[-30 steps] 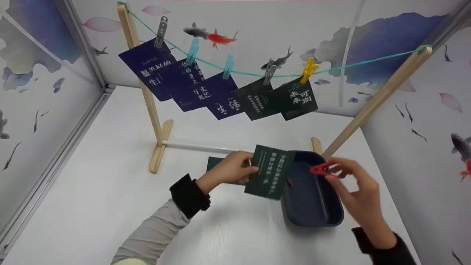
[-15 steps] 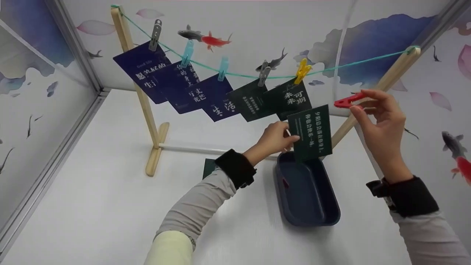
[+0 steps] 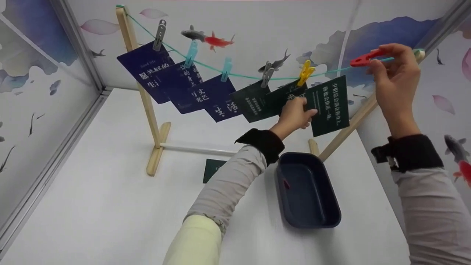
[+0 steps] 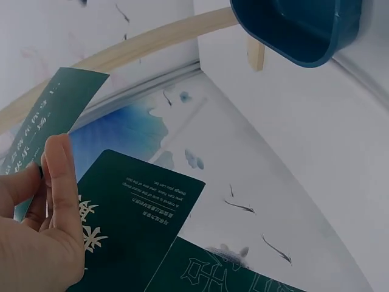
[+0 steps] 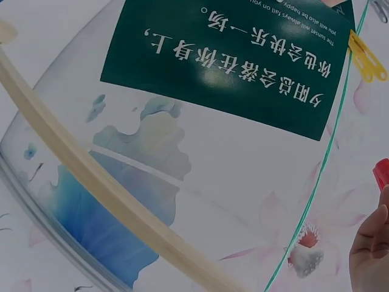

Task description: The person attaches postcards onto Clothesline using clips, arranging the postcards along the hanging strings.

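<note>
My left hand point(image 3: 296, 114) pinches a dark green card point(image 3: 329, 106) by its left edge, just below the green string point(image 3: 327, 73). White lettering covers the card's front, also readable in the right wrist view. Up and to the right, my right hand point(image 3: 397, 82) holds a red clothespin point(image 3: 366, 59) between thumb and fingers, close to the string. Beside the held card hangs another green card point(image 3: 281, 97), partly behind my left hand, under a yellow clothespin point(image 3: 305, 73). In the left wrist view, the fingers point(image 4: 61, 176) grip the card's edge.
Several cards, such as a blue one point(image 3: 220, 97), hang along the string from grey and light blue clothespins. Wooden posts point(image 3: 143, 99) carry the string. A dark blue bin point(image 3: 309, 191) with a small red item inside stands on the white table. A green card point(image 3: 212, 170) lies left of it.
Both hands have risen from around the bin toward the string. The green card moved up and right with the left hand; the red clothespin moved up and right with the right hand.
</note>
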Motion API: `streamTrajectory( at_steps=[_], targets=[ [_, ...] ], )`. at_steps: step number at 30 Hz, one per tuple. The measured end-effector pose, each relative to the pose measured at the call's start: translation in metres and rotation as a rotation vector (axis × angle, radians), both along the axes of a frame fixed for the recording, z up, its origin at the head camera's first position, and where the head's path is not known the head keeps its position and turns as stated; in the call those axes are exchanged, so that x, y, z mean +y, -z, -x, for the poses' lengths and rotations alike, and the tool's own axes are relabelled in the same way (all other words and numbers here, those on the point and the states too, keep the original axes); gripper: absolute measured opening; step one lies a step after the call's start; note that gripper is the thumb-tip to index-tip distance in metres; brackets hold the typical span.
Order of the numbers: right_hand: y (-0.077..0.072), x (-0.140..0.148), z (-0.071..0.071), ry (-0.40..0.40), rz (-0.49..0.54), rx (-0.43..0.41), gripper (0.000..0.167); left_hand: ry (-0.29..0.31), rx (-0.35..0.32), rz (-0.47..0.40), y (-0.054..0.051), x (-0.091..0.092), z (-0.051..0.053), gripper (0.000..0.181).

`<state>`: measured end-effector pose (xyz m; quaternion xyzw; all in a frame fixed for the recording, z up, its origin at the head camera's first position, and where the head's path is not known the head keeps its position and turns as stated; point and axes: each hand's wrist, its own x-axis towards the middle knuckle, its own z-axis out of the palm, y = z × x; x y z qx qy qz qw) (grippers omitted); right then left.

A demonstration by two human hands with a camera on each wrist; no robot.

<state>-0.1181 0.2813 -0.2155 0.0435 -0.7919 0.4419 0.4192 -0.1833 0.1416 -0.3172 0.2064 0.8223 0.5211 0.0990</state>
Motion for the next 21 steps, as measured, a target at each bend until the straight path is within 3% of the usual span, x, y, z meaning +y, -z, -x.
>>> streamTrajectory(
  at_steps=[3,6,11,15,21],
  targets=[
    [-0.004,0.001,0.009,0.085,-0.066,-0.036,0.019,-0.026,-0.034,-0.029,-0.003,0.004,0.002,0.021],
    [-0.004,0.002,0.017,0.149,-0.190,-0.053,0.020,-0.039,-0.017,-0.065,-0.001,0.005,0.004,0.020],
    [-0.005,0.005,0.027,0.155,-0.323,-0.066,0.026,-0.054,0.050,-0.081,0.004,0.004,0.005,0.018],
    [-0.005,0.008,0.032,0.148,-0.343,-0.123,0.023,-0.056,0.089,-0.107,0.005,0.005,0.005,0.016],
    [-0.002,0.013,0.034,0.109,-0.284,-0.242,0.018,-0.047,0.123,-0.108,0.007,0.008,0.003,0.016]
  ],
)
